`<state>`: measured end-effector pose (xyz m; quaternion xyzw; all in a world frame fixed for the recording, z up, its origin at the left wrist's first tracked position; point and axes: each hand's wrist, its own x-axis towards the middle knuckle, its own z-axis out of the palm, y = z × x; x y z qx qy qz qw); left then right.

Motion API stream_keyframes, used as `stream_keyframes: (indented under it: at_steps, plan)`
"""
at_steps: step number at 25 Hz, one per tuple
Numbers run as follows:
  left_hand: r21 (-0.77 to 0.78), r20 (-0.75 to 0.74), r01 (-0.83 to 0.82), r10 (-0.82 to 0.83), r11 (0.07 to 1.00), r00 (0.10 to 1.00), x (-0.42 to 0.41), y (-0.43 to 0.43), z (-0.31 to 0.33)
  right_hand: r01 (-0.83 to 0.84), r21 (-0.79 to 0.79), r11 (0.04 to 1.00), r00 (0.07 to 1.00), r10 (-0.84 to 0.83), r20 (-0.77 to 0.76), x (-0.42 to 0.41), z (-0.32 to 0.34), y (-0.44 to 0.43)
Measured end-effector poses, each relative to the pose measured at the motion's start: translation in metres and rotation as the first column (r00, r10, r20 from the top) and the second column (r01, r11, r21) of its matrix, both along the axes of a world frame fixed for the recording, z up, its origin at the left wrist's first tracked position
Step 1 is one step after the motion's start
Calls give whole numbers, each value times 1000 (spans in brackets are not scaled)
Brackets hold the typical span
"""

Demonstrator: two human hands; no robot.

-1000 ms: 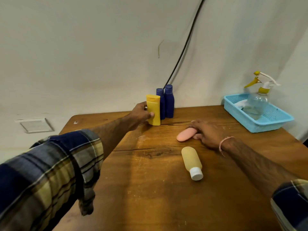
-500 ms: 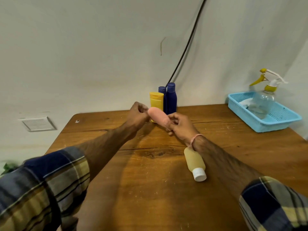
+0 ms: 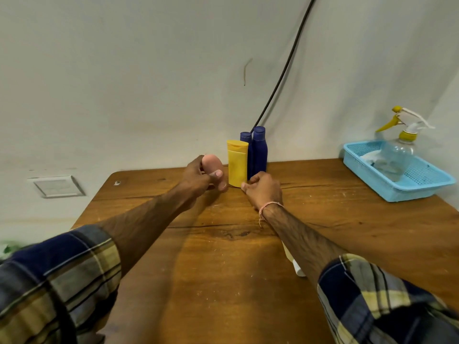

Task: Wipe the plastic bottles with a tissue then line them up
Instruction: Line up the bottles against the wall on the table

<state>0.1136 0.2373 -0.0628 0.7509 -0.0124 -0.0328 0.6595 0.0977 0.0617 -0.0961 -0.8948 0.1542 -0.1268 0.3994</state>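
Passed across in the last half second, the pink bottle (image 3: 211,163) is now gripped by the left hand (image 3: 198,178) alone. The right hand (image 3: 264,191) has let go and is loosely curled, holding nothing. The bottle stands near upright, long axis vertical, rounded end up, just left of the yellow bottle (image 3: 237,165). Its base is hidden. It looks about to join the row with the blue bottles (image 3: 259,147). A cream bottle (image 3: 298,269) lies on the surface (image 3: 347,232), unplaced.
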Motion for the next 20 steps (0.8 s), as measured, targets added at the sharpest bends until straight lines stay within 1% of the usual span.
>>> stream_keyframes:
  at_steps: [2,4,7,10,14,20]
  plan:
    - [100,-4,37,-37,994,999,13,8,-2,-52,-71,996,998,50,-27,6,0,4]
    - [183,-13,57,-56,981,998,22,14,-3,-54,-98,994,998,53,-14,12,-1,10]
    - [215,-2,63,-64,975,998,29,15,-5,-38,-120,992,999,41,21,17,-3,20]
    - [269,21,38,-45,962,999,34,13,-9,-52,-109,993,997,58,53,21,-5,30]
    - [263,39,22,-33,965,999,44,13,-13,-39,-99,994,995,47,83,25,-5,36]
    - [237,10,69,-73,969,997,53,13,-16,-14,-88,996,996,22,87,33,-6,38]
